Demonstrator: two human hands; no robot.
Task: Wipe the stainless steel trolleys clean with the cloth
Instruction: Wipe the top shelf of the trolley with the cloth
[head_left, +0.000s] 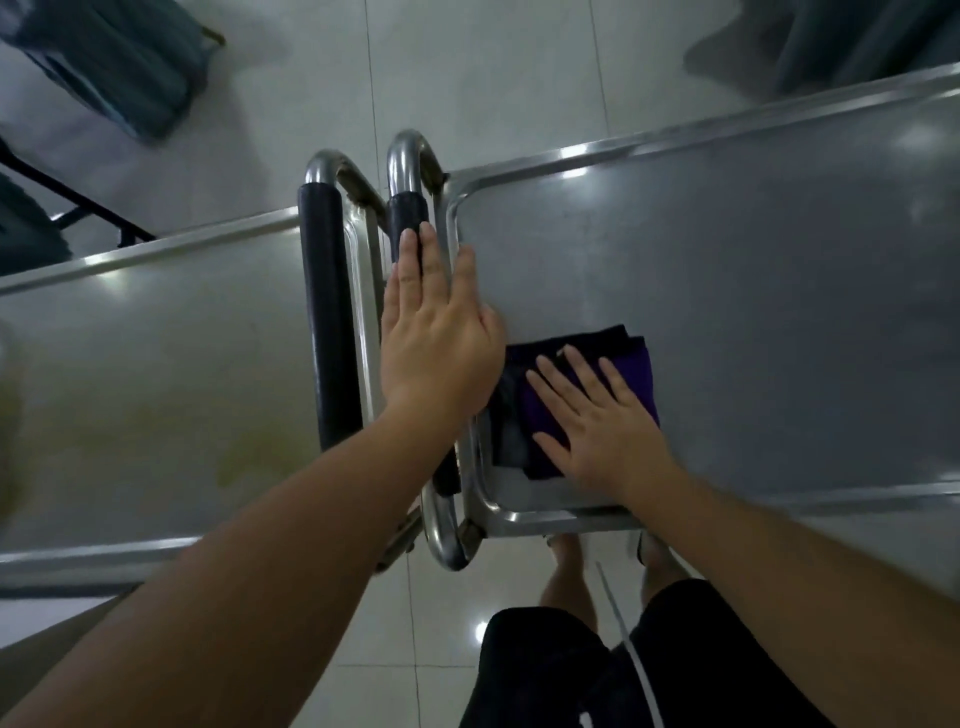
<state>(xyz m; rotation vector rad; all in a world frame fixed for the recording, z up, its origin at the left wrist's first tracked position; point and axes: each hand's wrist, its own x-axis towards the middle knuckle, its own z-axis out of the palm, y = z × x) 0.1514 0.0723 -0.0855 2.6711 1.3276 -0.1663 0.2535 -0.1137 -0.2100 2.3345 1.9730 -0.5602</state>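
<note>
Cloth under flat right hand on trolley — left hand flat on handle.

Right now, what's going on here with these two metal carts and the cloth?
A person stands at two stainless steel trolleys parked handle to handle. Their right hand presses flat on a folded purple cloth lying at the near corner of the right trolley's top. Their left hand, fingers straight, rests on that trolley's black-padded handle. The left trolley is not being touched.
</note>
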